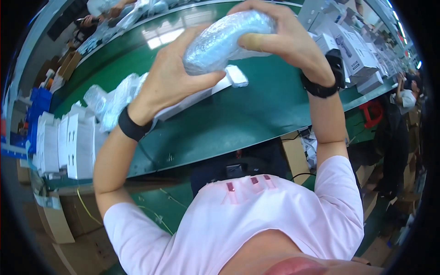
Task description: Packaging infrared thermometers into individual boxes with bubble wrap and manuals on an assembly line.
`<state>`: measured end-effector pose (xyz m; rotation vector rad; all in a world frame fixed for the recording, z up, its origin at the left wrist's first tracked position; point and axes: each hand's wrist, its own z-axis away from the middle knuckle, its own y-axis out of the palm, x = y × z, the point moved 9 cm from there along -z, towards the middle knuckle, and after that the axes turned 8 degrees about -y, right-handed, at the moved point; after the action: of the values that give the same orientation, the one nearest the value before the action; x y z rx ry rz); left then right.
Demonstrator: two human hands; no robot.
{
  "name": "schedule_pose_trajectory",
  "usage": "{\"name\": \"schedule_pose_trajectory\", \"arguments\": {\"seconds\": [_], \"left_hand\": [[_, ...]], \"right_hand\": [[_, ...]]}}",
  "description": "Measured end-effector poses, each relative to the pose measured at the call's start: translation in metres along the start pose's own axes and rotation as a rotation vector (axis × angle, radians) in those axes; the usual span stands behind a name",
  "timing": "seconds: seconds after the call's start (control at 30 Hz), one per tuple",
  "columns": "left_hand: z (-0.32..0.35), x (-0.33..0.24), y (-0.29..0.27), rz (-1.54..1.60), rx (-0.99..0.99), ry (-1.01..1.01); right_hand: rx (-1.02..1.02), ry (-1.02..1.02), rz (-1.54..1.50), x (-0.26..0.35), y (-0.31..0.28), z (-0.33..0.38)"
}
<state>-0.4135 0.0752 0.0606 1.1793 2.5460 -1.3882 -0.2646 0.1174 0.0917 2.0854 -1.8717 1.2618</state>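
Both my hands hold one object wrapped in clear bubble wrap (220, 41), raised above a green conveyor belt (256, 110). My left hand (172, 75) grips its lower left end, thumb across the front. My right hand (279, 39) curls over its top right end, fingers pressed into the wrap. Each wrist wears a black band. Under the bundle, a flat white box (195, 98) lies on the belt with a small white piece (237, 75) at its end. What is inside the wrap is hidden.
A row of upright white boxes (68, 142) and clear plastic bags (112, 98) sit at the left of the belt. Printed white cartons (355, 50) are stacked at the right. Blue crates (39, 107) stand far left. Another person (405, 96) works at the right.
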Motion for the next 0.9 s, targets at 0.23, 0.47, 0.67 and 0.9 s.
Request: {"name": "schedule_pose_trajectory", "arguments": {"seconds": [0.23, 0.47, 0.67, 0.9], "left_hand": [[0.079, -0.013, 0.003, 0.503, -0.202, -0.415], [0.111, -0.017, 0.056, 1.276, -0.032, -0.646], [0.127, -0.024, 0.096, 1.801, 0.128, -0.639], [0.142, -0.010, 0.125, 1.420, 0.063, -0.508]], "right_hand": [[-0.208, -0.487, 0.385, 0.095, -0.018, 0.052], [0.090, -0.710, 0.550, 0.128, 0.046, 0.083], [0.022, -0.528, 0.554, 0.130, 0.024, 0.085], [-0.091, -0.544, 0.693, 0.168, 0.053, 0.081]]}}
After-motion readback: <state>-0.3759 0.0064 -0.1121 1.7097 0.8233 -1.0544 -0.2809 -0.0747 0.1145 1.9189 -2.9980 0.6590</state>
